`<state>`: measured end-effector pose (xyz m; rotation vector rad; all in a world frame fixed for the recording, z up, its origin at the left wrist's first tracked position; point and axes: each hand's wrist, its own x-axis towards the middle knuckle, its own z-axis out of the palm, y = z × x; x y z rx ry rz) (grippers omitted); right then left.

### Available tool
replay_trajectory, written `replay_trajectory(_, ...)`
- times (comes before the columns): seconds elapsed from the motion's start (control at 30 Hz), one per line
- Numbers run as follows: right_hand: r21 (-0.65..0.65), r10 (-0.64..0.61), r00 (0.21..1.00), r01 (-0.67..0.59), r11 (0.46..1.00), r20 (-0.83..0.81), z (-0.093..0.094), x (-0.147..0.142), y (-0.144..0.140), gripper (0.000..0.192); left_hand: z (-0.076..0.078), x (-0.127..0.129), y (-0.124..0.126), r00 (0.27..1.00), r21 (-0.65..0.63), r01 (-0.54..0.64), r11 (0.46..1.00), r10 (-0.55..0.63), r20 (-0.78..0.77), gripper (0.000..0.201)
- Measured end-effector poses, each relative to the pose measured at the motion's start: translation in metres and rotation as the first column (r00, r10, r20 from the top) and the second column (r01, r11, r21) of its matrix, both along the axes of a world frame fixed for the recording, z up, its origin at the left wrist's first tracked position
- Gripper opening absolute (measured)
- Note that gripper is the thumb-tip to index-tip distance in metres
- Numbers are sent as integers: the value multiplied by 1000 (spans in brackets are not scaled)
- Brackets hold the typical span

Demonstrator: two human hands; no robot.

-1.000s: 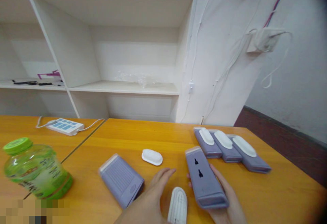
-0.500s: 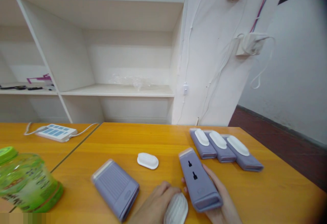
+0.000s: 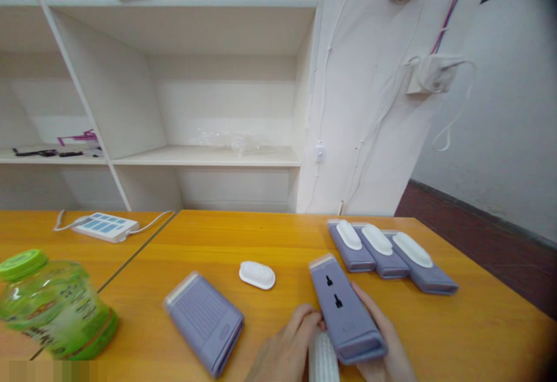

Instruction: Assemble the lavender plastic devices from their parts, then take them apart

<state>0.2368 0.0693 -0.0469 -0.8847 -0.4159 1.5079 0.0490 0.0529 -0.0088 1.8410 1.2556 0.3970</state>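
Low in the view, my left hand is closed around a white ribbed oval piece, now turned nearly edge-on beside the purple box. My right hand grips that purple box from its right side and below. Two black keyhole-shaped slots show on the box's upward face, and its far end has a clear strip. Another white oval piece lies on the table behind my left hand. To the left rests a second purple box with a grooved face and an oval mark.
Three purple boxes, each topped by a white oval piece, sit at the right back of the wooden table. At left are a green-lidded jar and a white power strip. White shelves stand behind.
My left hand has moved right, bringing the white piece up to the held box and turning it from face-up to nearly edge-on. The whole view has shifted slightly.
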Motion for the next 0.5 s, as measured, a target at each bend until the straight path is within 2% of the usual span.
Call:
replay_trajectory(0.13, -14, -6, 1000, 6, 1000, -13, -4, 1, 2, 56, -29, 19, 1, 983, 15, -178, 984, 178, -37, 72)
replay_trajectory(0.23, -25, -2, 1000, 2, 1000, -10, -5, 2, 3, 58, -44, 26, -1, 969, 9, -247, 969, 247, -14, 70)
replay_trajectory(0.3, -15, 5, 1000, -5, 1000, -19, -4, 1, 2, 60, -47, 26, -3, 967, -2, -254, 967, 254, 9, 69)
replay_trajectory(0.43, 8, 23, 999, -23, 1000, -29, 2, -1, 0, 63, -42, 22, -3, 976, -12, -218, 976, 218, 12, 70)
replay_trajectory(0.5, 15, 28, 999, -27, 1000, -30, 5, 0, -1, 66, -40, 17, -1, 970, -26, -240, 970, 241, 16, 71)
